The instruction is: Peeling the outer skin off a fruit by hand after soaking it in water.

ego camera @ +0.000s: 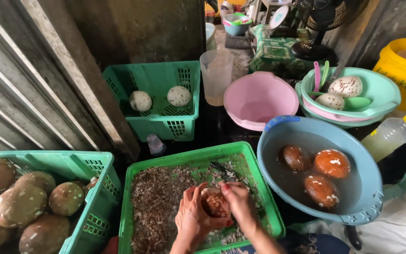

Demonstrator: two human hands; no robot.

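Note:
My left hand and my right hand together grip one brown round fruit, partly scraped, over a green tray full of brown and white peelings. A dark blade-like tool lies in the tray just beyond my hands; I cannot tell whether my right hand holds it. On the right, a blue basin of water holds three peeled orange-brown fruits.
A green basket at the left holds several unpeeled brown fruits. A farther green basket holds two whitish ones. Behind stand a pink bowl, stacked bowls, a clear jug, a yellow bucket and a bottle.

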